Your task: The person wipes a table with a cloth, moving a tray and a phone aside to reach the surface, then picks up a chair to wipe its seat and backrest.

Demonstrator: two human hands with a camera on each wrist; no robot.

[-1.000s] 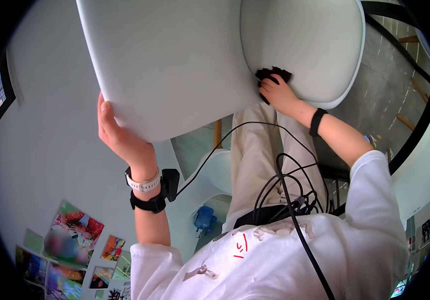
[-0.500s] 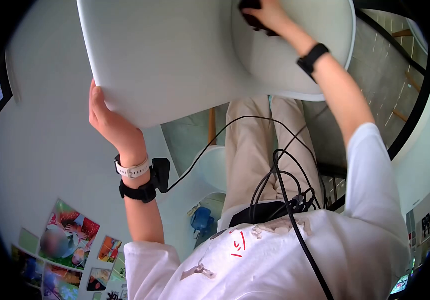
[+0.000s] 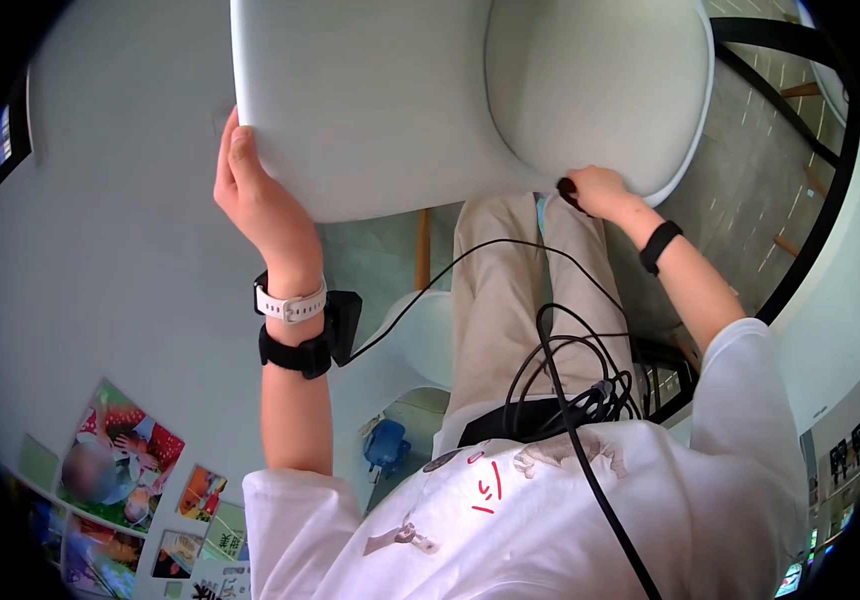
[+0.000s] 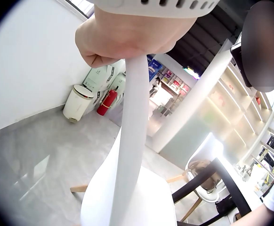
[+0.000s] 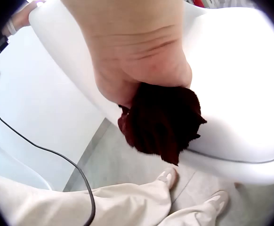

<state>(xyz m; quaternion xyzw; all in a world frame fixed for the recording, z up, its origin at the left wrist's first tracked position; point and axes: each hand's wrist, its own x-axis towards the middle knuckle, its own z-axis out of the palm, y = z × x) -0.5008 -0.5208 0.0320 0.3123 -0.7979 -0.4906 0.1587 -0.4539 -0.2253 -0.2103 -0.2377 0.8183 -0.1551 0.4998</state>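
A white moulded chair (image 3: pixel 370 90) with a padded seat fills the top of the head view. My left hand (image 3: pixel 265 200) grips the outer edge of its backrest, thumb on the front face; the left wrist view shows the hand (image 4: pixel 132 37) over the slim edge. At the seat's near side rim is my right hand (image 3: pixel 600 190), clutching a dark red cloth (image 5: pixel 163 120). The cloth is bunched below the palm against the rim, with ragged corners hanging out. Its fingertips are mostly hidden by the palm and cloth in the right wrist view.
A black cable (image 3: pixel 500 243) runs from the left wrist to coils at the waist. Beside the chair stands a black-framed table (image 3: pixel 800 290). A white bin (image 4: pixel 78 103), a red extinguisher (image 4: pixel 107 102) and another white chair (image 4: pixel 205 165) stand farther off.
The right hand swept the cloth from the seat's inner corner out across the seat, then back to the near side rim. The left hand keeps its grip on the backrest edge.
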